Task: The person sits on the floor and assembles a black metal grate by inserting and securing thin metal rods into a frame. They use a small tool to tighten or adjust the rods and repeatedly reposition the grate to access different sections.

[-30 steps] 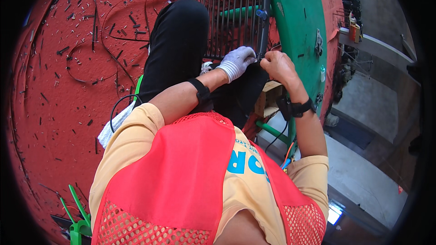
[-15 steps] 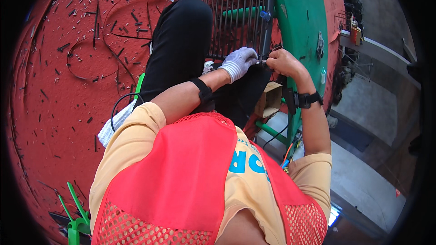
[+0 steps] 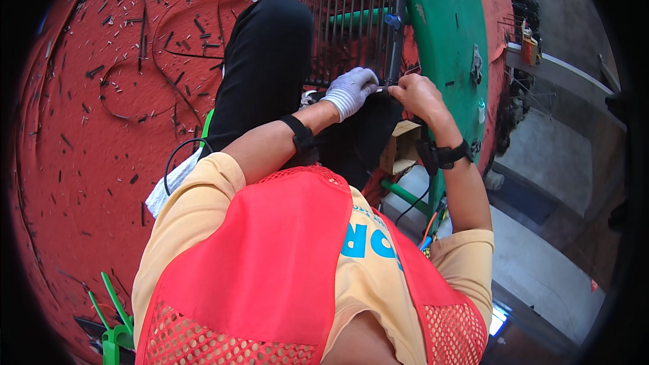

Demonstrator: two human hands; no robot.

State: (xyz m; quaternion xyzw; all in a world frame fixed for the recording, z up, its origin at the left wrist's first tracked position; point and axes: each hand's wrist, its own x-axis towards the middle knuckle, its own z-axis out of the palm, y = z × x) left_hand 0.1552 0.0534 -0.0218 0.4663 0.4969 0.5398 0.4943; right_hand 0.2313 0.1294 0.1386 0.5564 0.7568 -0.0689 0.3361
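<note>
Red floor (image 3: 74, 162) at left. Barred frame (image 3: 338, 37), upper centre: thick edge tube (image 3: 395, 47) runs lengthwise up-down. Left hand (image 3: 353, 89), right hand (image 3: 418, 96) curled at its lower end; can't tell if gripping.

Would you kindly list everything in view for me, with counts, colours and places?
Barred frame: one, dark, top centre
Fitting: one, blue, on the frame's right rail
Thin piece: one, pale, at the frame's near corner
Bench: one, green, right of the frame
Bottle: one, whitish, at the bench's right edge
Carton: one, brown, right of centre
Pack: one, red and yellow, upper right
Floor covering: one, red, left
Scraps: many, mostly dark, over the covering
Cloth: one, white, left of centre
Chair part: one, green, lower left
Vest: one, red, lower centre
Trousers: one pair, black, upper centre
Wristbands: two, black, one per wrist
Left grip: one, white glove, by the thin piece
Right grip: one, bare, alongside
</note>
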